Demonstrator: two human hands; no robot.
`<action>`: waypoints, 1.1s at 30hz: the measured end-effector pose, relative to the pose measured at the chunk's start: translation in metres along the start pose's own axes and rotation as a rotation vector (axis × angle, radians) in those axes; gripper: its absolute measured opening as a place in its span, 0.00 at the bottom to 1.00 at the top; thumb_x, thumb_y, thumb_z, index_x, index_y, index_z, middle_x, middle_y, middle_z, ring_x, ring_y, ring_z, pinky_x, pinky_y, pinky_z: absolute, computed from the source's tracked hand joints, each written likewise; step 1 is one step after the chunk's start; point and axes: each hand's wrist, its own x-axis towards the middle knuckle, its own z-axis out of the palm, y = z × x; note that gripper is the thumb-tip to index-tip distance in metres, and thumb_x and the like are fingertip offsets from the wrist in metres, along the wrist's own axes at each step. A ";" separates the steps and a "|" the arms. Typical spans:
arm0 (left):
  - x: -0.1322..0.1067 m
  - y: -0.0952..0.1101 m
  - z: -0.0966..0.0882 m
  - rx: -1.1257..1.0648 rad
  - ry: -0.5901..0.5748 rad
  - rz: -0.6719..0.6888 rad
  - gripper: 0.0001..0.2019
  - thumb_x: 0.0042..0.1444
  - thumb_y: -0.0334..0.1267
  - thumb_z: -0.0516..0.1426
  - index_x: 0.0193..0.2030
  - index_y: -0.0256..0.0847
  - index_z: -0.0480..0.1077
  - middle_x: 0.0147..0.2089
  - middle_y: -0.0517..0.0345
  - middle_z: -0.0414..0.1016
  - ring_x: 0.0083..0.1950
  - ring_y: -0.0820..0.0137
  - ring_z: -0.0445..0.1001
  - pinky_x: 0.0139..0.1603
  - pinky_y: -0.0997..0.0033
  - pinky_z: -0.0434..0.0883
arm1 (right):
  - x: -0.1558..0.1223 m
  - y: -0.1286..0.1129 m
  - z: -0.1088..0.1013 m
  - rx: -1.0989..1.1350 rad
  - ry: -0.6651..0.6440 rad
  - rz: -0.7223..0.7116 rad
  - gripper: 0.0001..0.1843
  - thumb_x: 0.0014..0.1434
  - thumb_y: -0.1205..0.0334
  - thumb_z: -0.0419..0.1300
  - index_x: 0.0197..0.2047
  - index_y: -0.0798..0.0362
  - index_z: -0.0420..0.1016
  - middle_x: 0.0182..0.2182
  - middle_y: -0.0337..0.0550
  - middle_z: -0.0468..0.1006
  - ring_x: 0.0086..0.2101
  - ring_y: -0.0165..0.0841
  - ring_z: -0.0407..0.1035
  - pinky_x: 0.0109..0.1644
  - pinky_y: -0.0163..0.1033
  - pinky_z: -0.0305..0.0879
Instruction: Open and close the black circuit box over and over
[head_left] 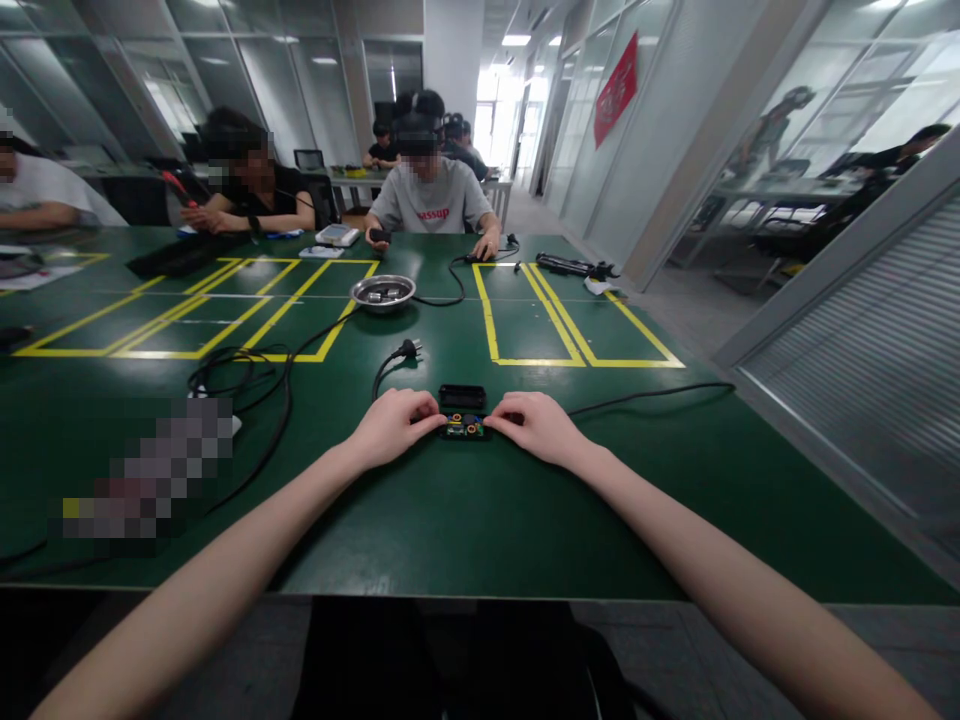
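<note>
In front of me lies an opened power adapter, its circuit board (pixel 466 426) showing coils and small parts in a black case half. Directly behind the board sits another black case half (pixel 462 396), hollow side showing. My left hand (pixel 394 425) is closed, thumb and fingers pinched at the board's left end. At the right end my right hand (pixel 536 425) pinches in the same way. Whether the fingertips grip the board's edge or the wires there is too small to tell. A black mains plug (pixel 407 349) on a cord lies beyond my left hand. From behind my right hand a thin black cable (pixel 652 393) runs rightward.
A metal bowl (pixel 383 292) with small metal parts stands farther back on the green table (pixel 600 540). Coiled black cable (pixel 240 372) and a blurred-out object (pixel 157 470) lie left. Yellow tape marks rectangles. Across the table a person (pixel 431 190) handles dark items; others sit left.
</note>
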 end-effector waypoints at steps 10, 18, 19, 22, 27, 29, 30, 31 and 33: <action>-0.005 -0.007 -0.006 -0.215 -0.059 0.136 0.08 0.66 0.37 0.58 0.42 0.39 0.79 0.41 0.52 0.81 0.43 0.67 0.77 0.46 0.69 0.72 | -0.010 0.004 -0.002 0.101 0.048 -0.250 0.05 0.67 0.64 0.60 0.39 0.52 0.77 0.36 0.44 0.78 0.35 0.34 0.73 0.40 0.38 0.67; -0.007 -0.011 -0.006 -0.134 -0.079 0.274 0.10 0.70 0.36 0.55 0.40 0.39 0.77 0.43 0.52 0.77 0.45 0.66 0.77 0.49 0.67 0.73 | -0.012 0.020 -0.001 0.057 0.028 -0.389 0.05 0.67 0.66 0.61 0.41 0.51 0.79 0.40 0.46 0.81 0.39 0.37 0.76 0.45 0.42 0.71; -0.007 -0.011 -0.005 -0.126 -0.076 0.280 0.10 0.70 0.36 0.54 0.40 0.39 0.76 0.43 0.52 0.77 0.45 0.66 0.76 0.49 0.67 0.73 | -0.012 0.021 -0.001 0.048 0.028 -0.400 0.06 0.68 0.65 0.60 0.40 0.51 0.79 0.40 0.46 0.81 0.39 0.37 0.76 0.45 0.42 0.71; -0.006 -0.012 -0.004 -0.103 -0.064 0.297 0.11 0.71 0.37 0.53 0.39 0.39 0.75 0.42 0.52 0.76 0.45 0.66 0.76 0.48 0.68 0.73 | -0.010 0.021 -0.002 -0.001 0.031 -0.412 0.11 0.71 0.63 0.56 0.38 0.51 0.79 0.41 0.47 0.80 0.39 0.36 0.75 0.45 0.42 0.70; 0.001 -0.015 0.000 -0.053 -0.008 0.294 0.11 0.71 0.37 0.52 0.41 0.40 0.75 0.42 0.52 0.77 0.45 0.65 0.76 0.48 0.66 0.74 | -0.003 0.021 -0.001 -0.114 0.060 -0.368 0.12 0.72 0.64 0.53 0.39 0.51 0.77 0.39 0.47 0.79 0.38 0.37 0.74 0.43 0.41 0.68; 0.001 -0.016 0.001 -0.039 0.024 0.293 0.11 0.70 0.36 0.53 0.42 0.39 0.76 0.43 0.52 0.78 0.46 0.64 0.77 0.49 0.65 0.74 | -0.001 0.021 0.000 -0.114 0.078 -0.354 0.11 0.71 0.65 0.54 0.38 0.51 0.77 0.39 0.47 0.79 0.37 0.37 0.73 0.43 0.41 0.68; 0.001 -0.016 0.001 -0.040 0.043 0.295 0.10 0.69 0.35 0.54 0.43 0.39 0.77 0.43 0.51 0.78 0.47 0.63 0.77 0.49 0.64 0.74 | -0.001 0.021 0.002 -0.099 0.095 -0.354 0.10 0.70 0.64 0.55 0.38 0.51 0.77 0.39 0.47 0.79 0.38 0.37 0.73 0.43 0.42 0.68; 0.000 -0.017 0.001 -0.045 0.059 0.296 0.09 0.68 0.35 0.55 0.43 0.39 0.77 0.44 0.51 0.78 0.47 0.63 0.77 0.51 0.63 0.75 | -0.001 0.021 0.003 -0.080 0.120 -0.355 0.09 0.70 0.64 0.56 0.38 0.51 0.77 0.39 0.47 0.80 0.38 0.38 0.73 0.44 0.43 0.69; -0.001 -0.017 0.001 -0.065 0.093 0.289 0.09 0.66 0.38 0.58 0.46 0.40 0.79 0.46 0.50 0.79 0.49 0.61 0.77 0.54 0.60 0.75 | -0.002 0.020 0.005 -0.055 0.189 -0.340 0.08 0.69 0.62 0.57 0.42 0.51 0.78 0.43 0.50 0.80 0.42 0.41 0.74 0.48 0.47 0.70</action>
